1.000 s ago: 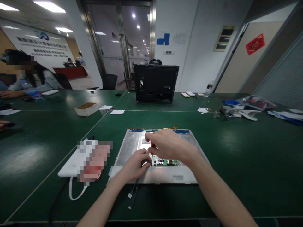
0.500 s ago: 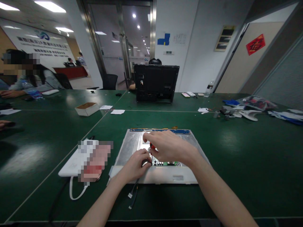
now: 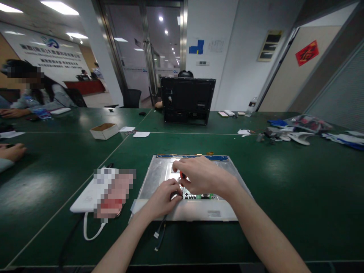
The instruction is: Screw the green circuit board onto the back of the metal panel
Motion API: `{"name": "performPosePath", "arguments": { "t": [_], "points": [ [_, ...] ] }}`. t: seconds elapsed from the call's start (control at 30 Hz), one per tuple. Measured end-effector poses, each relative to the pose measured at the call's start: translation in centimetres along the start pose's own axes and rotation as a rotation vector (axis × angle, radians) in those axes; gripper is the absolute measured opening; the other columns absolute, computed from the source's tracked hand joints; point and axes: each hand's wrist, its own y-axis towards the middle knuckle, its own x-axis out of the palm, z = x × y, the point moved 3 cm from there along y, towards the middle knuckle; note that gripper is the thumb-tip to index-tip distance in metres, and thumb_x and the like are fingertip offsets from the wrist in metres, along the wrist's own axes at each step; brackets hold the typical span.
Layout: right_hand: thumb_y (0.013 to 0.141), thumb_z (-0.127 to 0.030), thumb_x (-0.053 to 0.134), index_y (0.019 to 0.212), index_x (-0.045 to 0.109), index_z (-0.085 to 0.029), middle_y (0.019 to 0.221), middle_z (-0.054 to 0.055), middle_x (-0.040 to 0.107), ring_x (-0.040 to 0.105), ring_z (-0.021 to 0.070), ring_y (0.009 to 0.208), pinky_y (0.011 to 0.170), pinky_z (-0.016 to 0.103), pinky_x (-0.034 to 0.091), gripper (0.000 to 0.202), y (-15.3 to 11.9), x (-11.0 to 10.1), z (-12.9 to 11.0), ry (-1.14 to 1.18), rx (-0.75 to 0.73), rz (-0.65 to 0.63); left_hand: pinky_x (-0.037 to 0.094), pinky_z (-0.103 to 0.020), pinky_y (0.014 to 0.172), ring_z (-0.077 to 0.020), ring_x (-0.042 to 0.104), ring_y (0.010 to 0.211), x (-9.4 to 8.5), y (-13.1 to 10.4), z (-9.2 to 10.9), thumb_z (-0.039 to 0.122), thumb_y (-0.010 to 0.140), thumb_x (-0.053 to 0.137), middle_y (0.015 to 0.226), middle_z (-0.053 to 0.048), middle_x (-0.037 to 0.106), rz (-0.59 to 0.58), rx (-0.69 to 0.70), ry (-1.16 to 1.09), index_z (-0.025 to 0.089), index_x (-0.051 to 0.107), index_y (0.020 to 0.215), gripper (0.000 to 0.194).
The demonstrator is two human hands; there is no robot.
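Note:
A flat metal display panel (image 3: 148,178) lies in front of me, with a blue circuit strip (image 3: 193,157) along its far edge. My right hand (image 3: 201,176) is closed around a screwdriver with a red handle (image 3: 182,174), held upright over the panel; its thin shaft points down beside a green circuit board (image 3: 209,196). My left hand (image 3: 166,195) rests on the panel near the screwdriver's lower end, fingers curled and closed by something dark, mostly hidden. Dark cables (image 3: 162,231) with white plugs come out below that hand over the panel's near edge.
Left of the panel lies a white device (image 3: 88,195) with a white cable. Farther off are an open box (image 3: 104,132), paper scraps (image 3: 141,134) and a black monitor housing (image 3: 188,100) with a person behind it. Loose parts (image 3: 284,134) lie far right. Another person's hand (image 3: 13,152) is at left.
The other person's hand at the left edge has come farther into view. My hands, the screwdriver and the panel stay almost exactly where they were.

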Motion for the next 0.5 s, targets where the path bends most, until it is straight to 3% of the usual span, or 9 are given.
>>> {"name": "performPosePath", "arguments": {
  "t": [0.3, 0.5],
  "points": [
    [0.083, -0.023, 0.052, 0.105, 0.057, -0.021, 0.09, 0.005, 0.069, 0.062, 0.0191, 0.08, 0.057, 0.027, 0.03, 0.023, 0.42, 0.15, 0.28, 0.001, 0.094, -0.014, 0.044, -0.031, 0.078, -0.0203, 0.054, 0.089, -0.03, -0.06, 0.32, 0.015, 0.079, 0.056, 0.093, -0.006, 0.059, -0.013, -0.034, 0.009, 0.018, 0.063, 0.082, 0.009],
    [0.081, -0.024, 0.053, 0.109, 0.055, -0.02, 0.096, 0.007, 0.068, 0.062, 0.0198, 0.081, 0.058, 0.028, 0.033, 0.029, 0.05, -0.09, 0.07, 0.0, 0.041, -0.014, 0.043, -0.032, 0.081, -0.0205, 0.053, 0.093, 0.07, -0.02, 0.17, 0.014, 0.08, 0.055, 0.095, -0.005, 0.059, -0.007, -0.011, -0.013, 0.018, 0.064, 0.085, 0.01]
  ]
}}
